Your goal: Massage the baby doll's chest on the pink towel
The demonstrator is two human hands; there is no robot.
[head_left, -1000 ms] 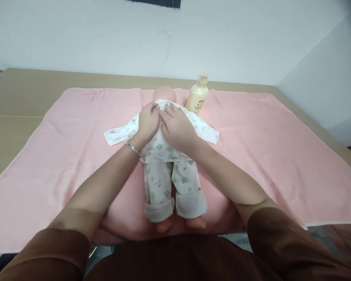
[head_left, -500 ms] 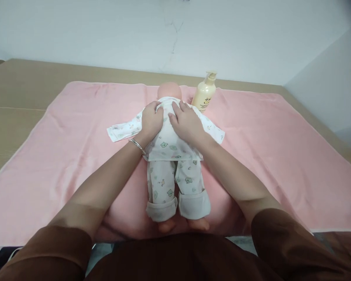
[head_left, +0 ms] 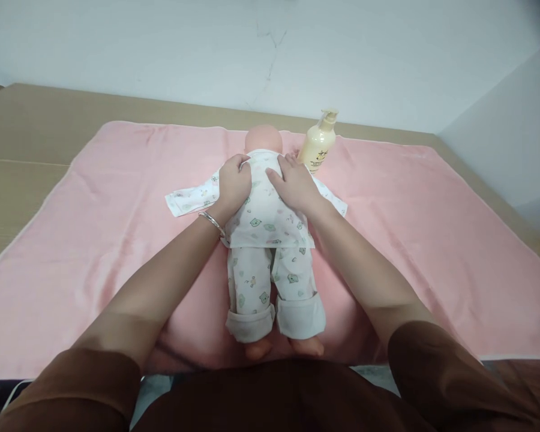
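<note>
A baby doll [head_left: 263, 139] lies lengthwise in front of me, its bare head away from me and its feet towards me. It wears a white patterned shirt [head_left: 270, 222] and matching trousers [head_left: 251, 279] with turned-up cuffs; the face is not visible. My left hand [head_left: 234, 185] is closed at the doll's left-side shoulder as I see it, fingers curled over the cloth. On the opposite shoulder my right hand [head_left: 297, 183] rests with its thumb spread apart, touching the shirt. The sleeves stretch out to both sides beneath my hands.
A pale yellow pump bottle [head_left: 318, 144] stands just beyond my right hand, near the doll's head. Under the doll a pink blanket [head_left: 117, 198] covers much of the wooden table [head_left: 36, 129]. A white wall [head_left: 162, 54] rises behind the table.
My right hand has slid slightly outward and to the right on the shirt, showing more of the doll's back. My left hand stays at its shoulder. The view has shifted slightly.
</note>
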